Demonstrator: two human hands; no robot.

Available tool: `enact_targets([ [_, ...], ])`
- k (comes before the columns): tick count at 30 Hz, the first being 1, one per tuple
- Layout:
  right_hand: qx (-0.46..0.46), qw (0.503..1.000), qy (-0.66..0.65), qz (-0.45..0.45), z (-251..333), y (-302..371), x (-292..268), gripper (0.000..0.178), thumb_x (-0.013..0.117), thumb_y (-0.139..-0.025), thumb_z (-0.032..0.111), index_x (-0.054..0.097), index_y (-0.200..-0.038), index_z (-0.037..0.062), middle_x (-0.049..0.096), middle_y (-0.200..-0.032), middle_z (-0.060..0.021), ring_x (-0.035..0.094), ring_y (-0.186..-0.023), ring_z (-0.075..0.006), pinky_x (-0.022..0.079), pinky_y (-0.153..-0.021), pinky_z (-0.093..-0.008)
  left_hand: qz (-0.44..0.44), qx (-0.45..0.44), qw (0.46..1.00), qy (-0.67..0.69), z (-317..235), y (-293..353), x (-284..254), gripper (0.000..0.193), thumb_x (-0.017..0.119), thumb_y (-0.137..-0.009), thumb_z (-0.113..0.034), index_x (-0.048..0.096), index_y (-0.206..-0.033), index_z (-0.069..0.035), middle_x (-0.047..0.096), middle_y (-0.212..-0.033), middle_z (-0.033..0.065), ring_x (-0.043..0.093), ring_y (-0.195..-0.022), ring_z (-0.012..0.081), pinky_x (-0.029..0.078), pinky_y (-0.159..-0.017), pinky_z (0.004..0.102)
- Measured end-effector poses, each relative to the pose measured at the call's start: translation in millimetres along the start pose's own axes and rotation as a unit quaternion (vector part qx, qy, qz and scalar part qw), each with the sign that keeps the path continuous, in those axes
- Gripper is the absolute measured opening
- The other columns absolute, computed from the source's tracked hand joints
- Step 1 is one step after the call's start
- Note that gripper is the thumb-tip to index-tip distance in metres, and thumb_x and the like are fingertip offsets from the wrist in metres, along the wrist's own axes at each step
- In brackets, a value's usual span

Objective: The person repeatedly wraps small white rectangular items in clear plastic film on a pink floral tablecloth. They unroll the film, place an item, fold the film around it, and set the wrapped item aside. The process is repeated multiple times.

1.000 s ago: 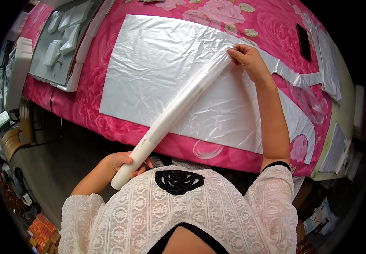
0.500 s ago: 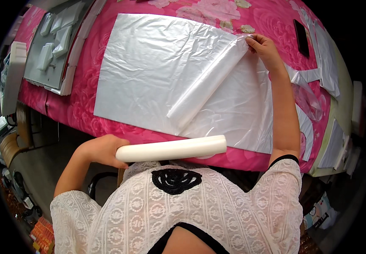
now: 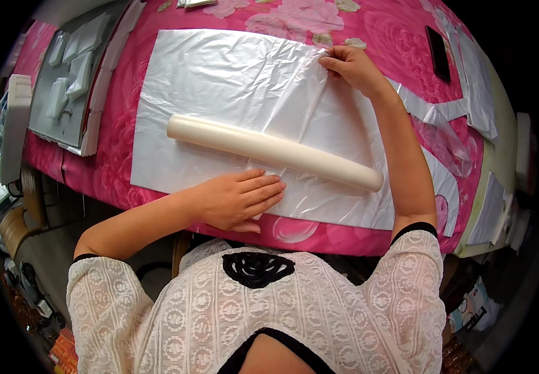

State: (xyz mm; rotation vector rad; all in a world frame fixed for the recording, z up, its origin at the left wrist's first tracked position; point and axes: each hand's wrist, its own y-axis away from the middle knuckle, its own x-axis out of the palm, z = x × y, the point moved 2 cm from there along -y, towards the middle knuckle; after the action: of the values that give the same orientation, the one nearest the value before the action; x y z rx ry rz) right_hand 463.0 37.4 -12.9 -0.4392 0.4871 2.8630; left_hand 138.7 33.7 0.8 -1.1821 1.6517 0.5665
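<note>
Across the translucent plastic sheet (image 3: 207, 81) lies a long white roll (image 3: 269, 149), slanting from upper left to lower right. My left hand (image 3: 238, 198) is on the near side of the roll, fingers outstretched over the sheet's front edge and holding nothing. At the sheet's far edge, my right hand (image 3: 347, 65) pinches the thin plastic between thumb and fingers. The film is wrinkled and pulled up in a crease below that pinch. Whether the sheet is one layer or more, I cannot tell.
A pink floral cloth (image 3: 114, 137) covers the table. To the left, a grey tray (image 3: 45, 118) holds several white wrapped packets (image 3: 79, 75). A black phone (image 3: 438, 53) lies at the far right, near crumpled clear plastic (image 3: 447, 134) and white sheets (image 3: 478, 87).
My left hand has let go of the white roll, which now lies on the plastic. My right hand has moved left with the film, and the diagonal folded-over part has flattened.
</note>
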Motion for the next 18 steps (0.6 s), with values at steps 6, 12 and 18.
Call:
enact_targets([
  [6, 0.021, 1.000, -0.005, -0.010, 0, 0, -7, 0.027, 0.064, -0.085, 0.021, 0.061, -0.103, 0.0013, 0.058, -0.085, -0.0014, 0.053, -0.072, -0.0068, 0.044, -0.062, -0.0214, 0.089, -0.084, 0.992, 0.014, -4, 3, 16, 0.087, 0.047, -0.080, -0.058, 0.030, -0.136, 0.007, 0.025, -0.147, 0.0195, 0.022, -0.137, 0.0301, 0.015, -0.113, 0.0432],
  [12, -0.077, 0.981, 0.074, -0.162, 47, 67, 29, 0.048, 0.065, -0.084, 0.020, 0.050, -0.126, 0.0018, 0.054, -0.118, -0.0114, 0.054, -0.100, -0.0192, 0.045, -0.085, -0.0288, 0.066, -0.120, 0.991, 0.005, -19, 6, 27, 0.088, 0.045, -0.080, -0.059, 0.030, -0.137, 0.007, 0.026, -0.146, 0.0207, 0.023, -0.137, 0.0307, 0.019, -0.111, 0.0449],
  [18, -0.204, 0.913, 0.342, -0.090, 35, 163, 131, 0.050, 0.067, -0.075, 0.011, 0.054, -0.123, 0.0078, 0.055, -0.115, -0.0129, 0.053, -0.102, -0.0299, 0.041, -0.089, -0.0398, 0.052, -0.151, 0.987, -0.011, -38, 2, 40, 0.086, 0.045, -0.081, -0.057, 0.030, -0.138, 0.006, 0.025, -0.147, 0.0191, 0.022, -0.138, 0.0301, 0.019, -0.111, 0.0451],
])
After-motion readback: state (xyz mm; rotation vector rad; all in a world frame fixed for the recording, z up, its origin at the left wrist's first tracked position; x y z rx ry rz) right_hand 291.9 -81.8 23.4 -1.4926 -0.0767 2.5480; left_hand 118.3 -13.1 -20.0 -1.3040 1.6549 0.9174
